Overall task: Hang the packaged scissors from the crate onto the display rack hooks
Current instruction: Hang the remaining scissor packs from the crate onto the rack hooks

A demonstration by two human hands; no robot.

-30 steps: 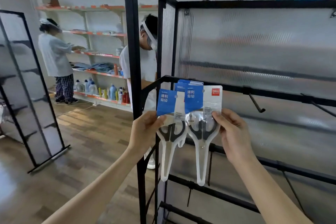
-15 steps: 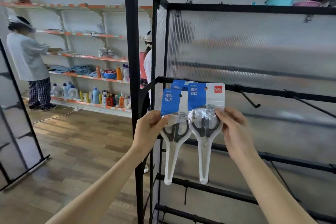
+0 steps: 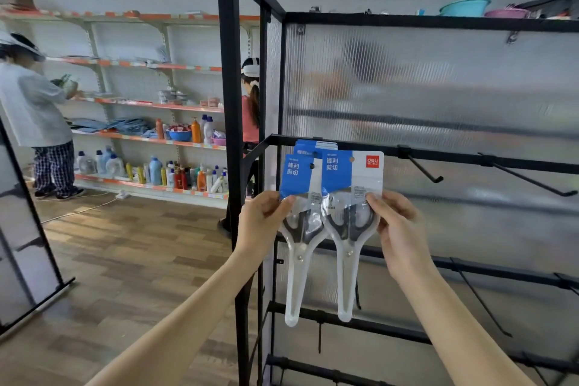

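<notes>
Left hand pinches left scissors pack, right hand pinches right pack, both against rack bar. Advice: align card hole with hook, slide fully on.

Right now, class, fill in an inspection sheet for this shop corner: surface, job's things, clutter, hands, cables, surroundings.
Surface: black display rack with ribbed translucent panels; bare hooks on its rail.
Job's things: packaged scissors, two packs in front, more blue cards behind, held up at the top rail; crate not seen.
Clutter: nothing seen.
Hands: left hand pinches the left pack; right hand pinches the right pack.
Cables: white cord across the wooden floor.
Surroundings: wall shelves with bottles; two people facing them.
</notes>
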